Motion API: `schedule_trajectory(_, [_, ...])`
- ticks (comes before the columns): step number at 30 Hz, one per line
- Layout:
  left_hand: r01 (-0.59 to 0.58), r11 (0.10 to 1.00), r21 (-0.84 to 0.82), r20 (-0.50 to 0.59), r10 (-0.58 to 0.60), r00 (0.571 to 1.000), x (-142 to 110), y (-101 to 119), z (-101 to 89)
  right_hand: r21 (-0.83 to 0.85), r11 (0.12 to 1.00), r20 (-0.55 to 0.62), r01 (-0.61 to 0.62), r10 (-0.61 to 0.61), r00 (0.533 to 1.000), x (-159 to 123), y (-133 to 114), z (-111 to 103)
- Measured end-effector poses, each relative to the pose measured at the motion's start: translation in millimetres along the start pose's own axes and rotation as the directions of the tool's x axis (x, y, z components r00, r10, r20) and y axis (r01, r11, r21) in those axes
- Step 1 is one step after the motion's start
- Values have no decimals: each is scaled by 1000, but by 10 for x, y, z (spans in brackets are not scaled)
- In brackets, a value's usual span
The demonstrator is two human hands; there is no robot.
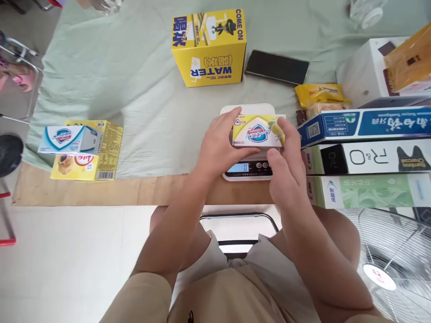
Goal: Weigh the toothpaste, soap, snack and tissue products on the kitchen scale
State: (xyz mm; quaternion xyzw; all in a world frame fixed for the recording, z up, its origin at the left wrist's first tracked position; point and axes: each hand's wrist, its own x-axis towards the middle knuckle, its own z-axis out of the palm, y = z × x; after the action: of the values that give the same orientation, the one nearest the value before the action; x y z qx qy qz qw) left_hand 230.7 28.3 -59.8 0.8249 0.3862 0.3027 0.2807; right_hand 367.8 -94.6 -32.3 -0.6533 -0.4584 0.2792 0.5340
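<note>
Together, the left grip [218,142] and right grip [288,163] clasp a yellow "Safeguard" box [257,131] over a scale [239,168] reading "0".

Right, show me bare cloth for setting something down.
Bare cloth lies between the Safeguard-topped stack at left and the WATER box, reaching toward the left hand. Beyond the right hand it's crowded: yellow packet, white box and long cartons sit close together.

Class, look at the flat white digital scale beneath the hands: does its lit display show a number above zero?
No: the blue-lit rectangular display on the near side of the scale reads 0.
</note>
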Motion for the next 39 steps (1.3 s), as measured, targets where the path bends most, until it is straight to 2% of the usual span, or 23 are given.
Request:
schedule_trajectory(3, [50,995,86,5,-50,999,-8,27,-14,-39,998,39,-43,44,998,8,42,-19])
schedule_trajectory(5, [39,996,76,-76,-33,997,-37,-17,-68,-37,999,45,-39,41,998,21,56,-30])
schedule_trajectory(8, [-79,997,-24,-266,69,962,-105,-170,-208,-26,1000,23,16,-16,1000,33,84,-55])
schedule_trajectory(11, [-142,987,-72,-325,111,939,-170,-322,-349,-35,998,-15,43,-44,999,39,123,-88])
schedule_trajectory(16, [-143,982,-126,-310,98,946,-212,-364,-419,-57,998,-47,31,-34,998,49,147,-102])
schedule_trajectory(22, [-168,971,-168,-286,116,951,-216,-331,-376,3,1000,-44,21,-21,999,66,150,-65])
schedule_trajectory(29, [-155,955,-252,-246,92,965,-192,-366,-302,-20,1000,-29,-9,9,1000,62,186,-54])
schedule_trajectory(32, [-97,968,-230,-191,53,980,-189,-358,-282,-20,1000,0,2,-2,1000,59,185,-61])
schedule_trajectory(36, [-44,985,-166,-49,36,998,-190,-292,-286,15,1000,36,24,-24,999,64,159,-71])
schedule_trajectory(39, [-10,995,-96,24,12,1000,-152,-239,-268,-38,999,59,6,-4,998,79,143,-43])
